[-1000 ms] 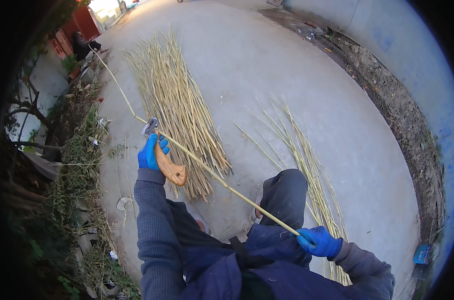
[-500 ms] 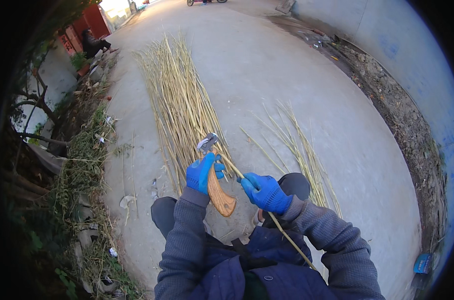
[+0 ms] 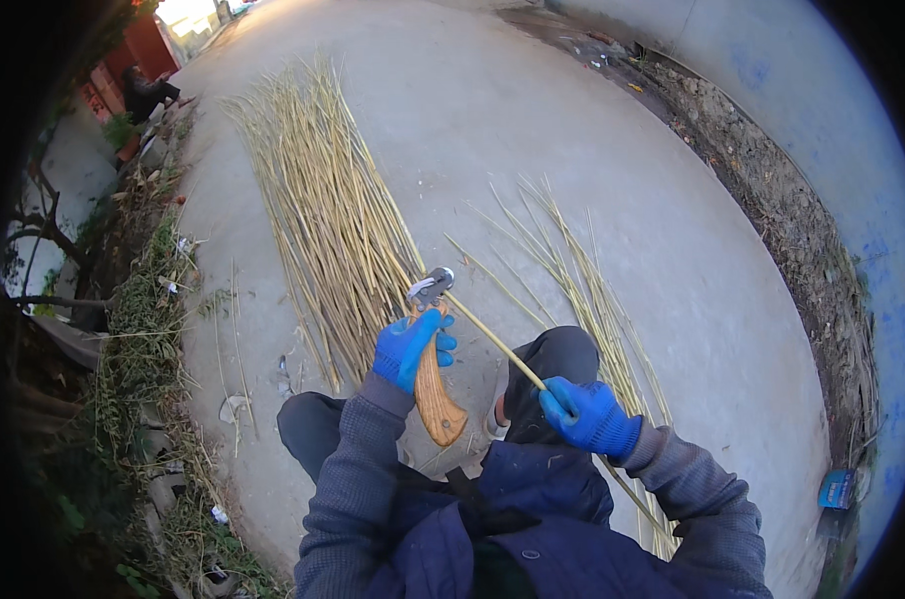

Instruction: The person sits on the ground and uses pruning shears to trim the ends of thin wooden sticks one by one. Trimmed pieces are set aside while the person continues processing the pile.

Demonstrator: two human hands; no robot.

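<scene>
A grey pavement (image 3: 443, 130) fills most of the frame, curving at the rim, and a pale blue-grey wall (image 3: 872, 190) bends down its right side. A strip of weeds (image 3: 143, 329) and dry litter runs down the left side.

The large pile of stalks (image 3: 318, 205) lies on the pavement from the upper left toward the centre, its thin tips fanned toward the top of the frame and its thicker ends toward the knees. A smaller pile of stalks (image 3: 597, 299), looser and paler, lies right of centre, partly behind the right knee and forearm.

A single stalk (image 3: 492, 337) slants from the centre down to the lower right. Its upper part meets the metal head of a tool (image 3: 434, 389) with a curved wooden handle, at the centre of the frame; beyond that, it is hard to tell from the pile.

The left hand (image 3: 408, 349), in a blue glove, is wrapped around the handle. The right hand (image 3: 590, 414), gloved alike, is closed around the stalk, whose lower end passes beyond it.

A seated person (image 3: 145, 93) in dark clothing is at the upper left. A small blue container (image 3: 837, 489) stands at the lower right, beside the wall.
</scene>
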